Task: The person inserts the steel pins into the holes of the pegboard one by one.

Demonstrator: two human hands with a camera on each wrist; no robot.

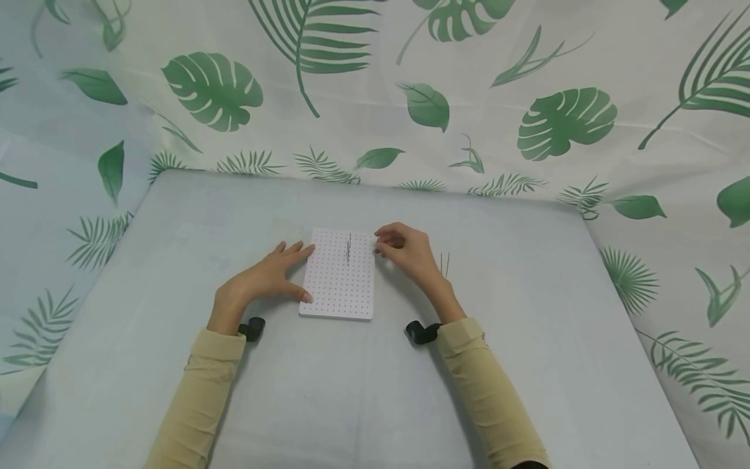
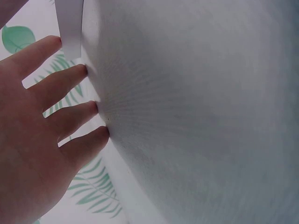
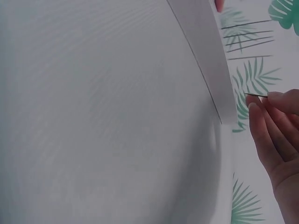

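A white pegboard (image 1: 336,286) with rows of small holes lies on the table. Several thin dark pins (image 1: 348,251) stand upright in its upper part; the right wrist view shows these pins (image 3: 250,46) rising from the board's top. Fingers spread and straight, my left hand (image 1: 263,272) touches the board's left side with the thumb and a fingertip. At the upper right edge, my right hand (image 1: 410,251) pinches another thin dark pin (image 3: 257,95) between thumb and fingertips. In the right wrist view this pin is apart from the board.
Two thin dark pins (image 1: 444,264) show just right of the right wrist. The pale cloth-covered table (image 1: 351,391) reaches back to a leaf-printed curtain (image 1: 363,117). Black wrist cameras (image 1: 422,333) sit at both cuffs.
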